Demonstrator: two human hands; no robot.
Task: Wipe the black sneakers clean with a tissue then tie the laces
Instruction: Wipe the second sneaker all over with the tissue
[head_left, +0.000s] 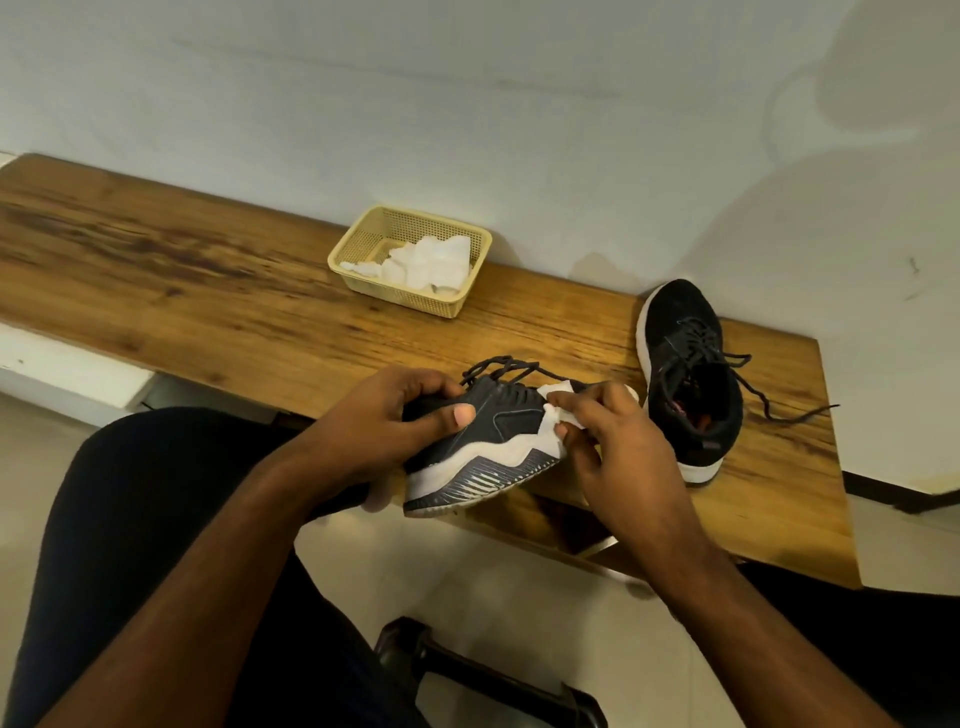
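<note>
Centre of frame: the held sneaker (483, 441), black with a white and striped sole, lies on its side in my hands above the near edge of the wooden table (208, 291); its loose laces (498, 366) trail over the tabletop. My left hand (384, 421) grasps the heel end, thumb pressed flat on the black upper; my right hand (608, 431) pinches a white tissue (553, 410) against the toe end, fingers curled round the wad. Right of centre: the second sneaker (685, 374) stands upright on the table, just beside my right hand, laces undone and spread toward the right edge. Upper centre: a cream plastic basket (358, 244) against the wall, holding crumpled white tissues (431, 265). Lower frame: my dark-clad legs; pale floor tiles.
</note>
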